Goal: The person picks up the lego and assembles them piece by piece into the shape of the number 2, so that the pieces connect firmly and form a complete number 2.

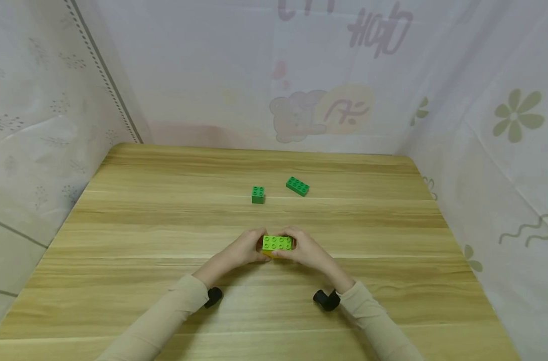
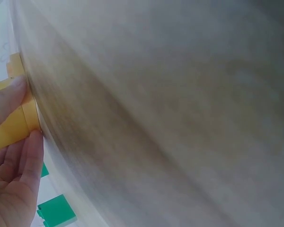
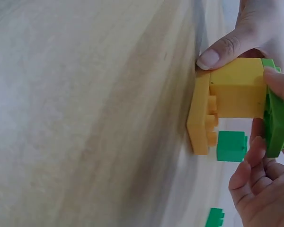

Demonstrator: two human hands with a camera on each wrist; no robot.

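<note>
Near the middle of the table, both hands hold a small stack of toy building bricks. In the right wrist view, an orange brick forms the bottom against the table. A yellow brick rises from one end of it, and a light green brick lies across the top, overhanging one side. My left hand grips the yellow brick low down, its thumb close to the orange brick. From the other side, my right hand pinches the light green brick between thumb and fingers. In the head view the lower bricks are mostly hidden.
Beyond the hands on the wooden table stand a square dark green brick and, right of it, a longer dark green brick turned at an angle. Printed cloth hangs behind the table.
</note>
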